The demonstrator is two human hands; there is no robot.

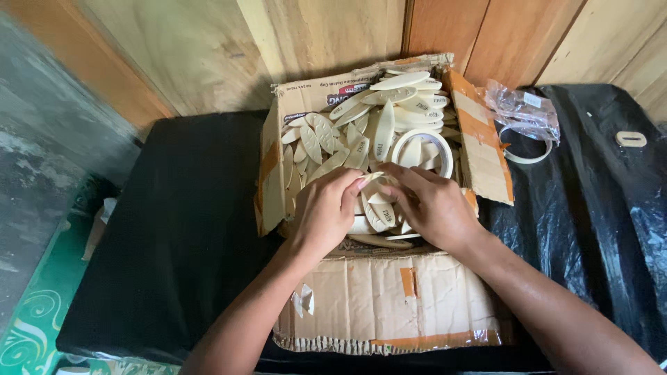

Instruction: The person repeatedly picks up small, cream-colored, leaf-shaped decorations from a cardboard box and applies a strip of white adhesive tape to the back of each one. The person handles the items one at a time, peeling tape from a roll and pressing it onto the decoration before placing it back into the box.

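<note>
An open cardboard box (479, 149) sits on a black-covered table and holds several pale oval wooden biscuits (389, 104) and a roll of white tape (422, 142). Both my hands are inside the box near its front. My left hand (325, 208) pinches one oval biscuit (370, 178) at its tip. My right hand (431, 205) grips a small bunch of the same biscuits (379, 212), and its fingers meet the left hand's fingers over that bunch.
The box's front flap (389, 302) hangs toward me, patched with brown tape. A crumpled clear plastic bag (521, 107) and a white ring (526, 156) lie right of the box. A small pale oval piece (631, 139) lies far right. Wooden panels stand behind.
</note>
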